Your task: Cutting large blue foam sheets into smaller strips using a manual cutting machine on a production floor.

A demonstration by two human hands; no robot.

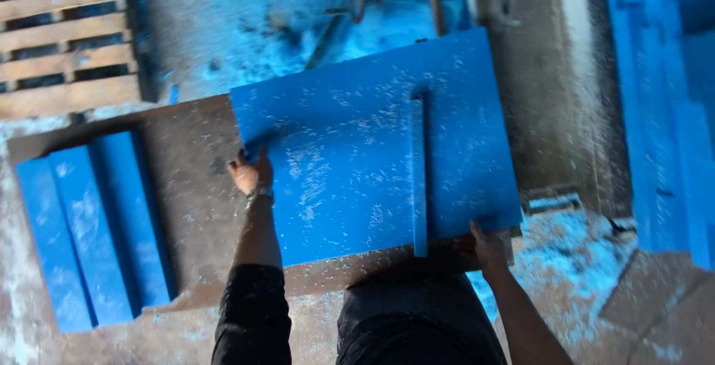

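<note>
Gripping a large blue board at two edges, a person steadies it on a dusty brown surface. The left hand grasps the board's left edge; the right hand clamps its near right corner, fingers hidden beneath. A narrow blue strip lies loose on top of the board, running from near its middle to its near edge. That strip looks likeliest to cause trouble: any tilt of the board could send it sliding off toward the person. Blue shavings dusting the board may also make the grip slippery. The board's right end overhangs the surface, so weight could tip that way if the right hand lets go. Left of the board, three blue slabs lie side by side, leaving a bare band of surface between. Beyond the board's far edge, the floor is littered with shavings; a wooden pallet sits far left, stacked blue panels far right.
</note>
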